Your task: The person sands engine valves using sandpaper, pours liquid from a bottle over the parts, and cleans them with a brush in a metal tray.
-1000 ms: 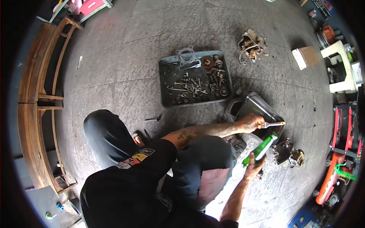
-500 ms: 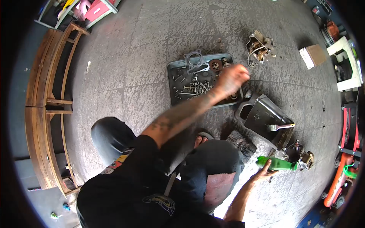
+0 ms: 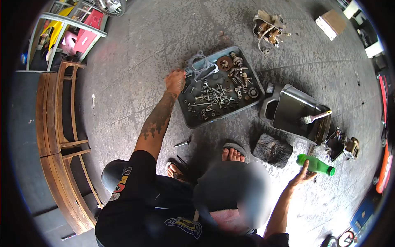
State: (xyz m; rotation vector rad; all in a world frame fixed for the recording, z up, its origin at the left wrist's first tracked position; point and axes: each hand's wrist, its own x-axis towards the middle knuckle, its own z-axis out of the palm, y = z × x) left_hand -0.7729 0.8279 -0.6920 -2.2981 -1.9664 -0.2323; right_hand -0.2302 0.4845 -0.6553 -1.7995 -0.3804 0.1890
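Observation:
My left hand (image 3: 175,81) has its fingers wrapped over the left rim of a grey tray (image 3: 222,120). In the tray are a metal gasket-like plate (image 3: 199,64), a toothed disc (image 3: 224,63), springs (image 3: 238,79) and many bolts (image 3: 214,96). At the right, my right hand (image 3: 303,175) holds a green plastic bottle (image 3: 316,165), tilted with its cap toward the lower right. Above the bottle lies a dark cut-open container (image 3: 294,109), with a paintbrush (image 3: 316,117) resting in it.
A dark block (image 3: 272,150) sits beside my foot. Metal engine parts (image 3: 270,31) lie beyond the tray, others (image 3: 339,145) right of the container. A screwdriver-like tool (image 3: 182,143) is on the floor. Also around: a cardboard box (image 3: 332,24), wooden bench (image 3: 55,123) and metal rack (image 3: 74,22).
My left hand let go of the brush, leaving it in the container, and swung left across the tray to its rim. The tray appears turned slightly. The bottle has tipped from upright-leaning to cap downward right.

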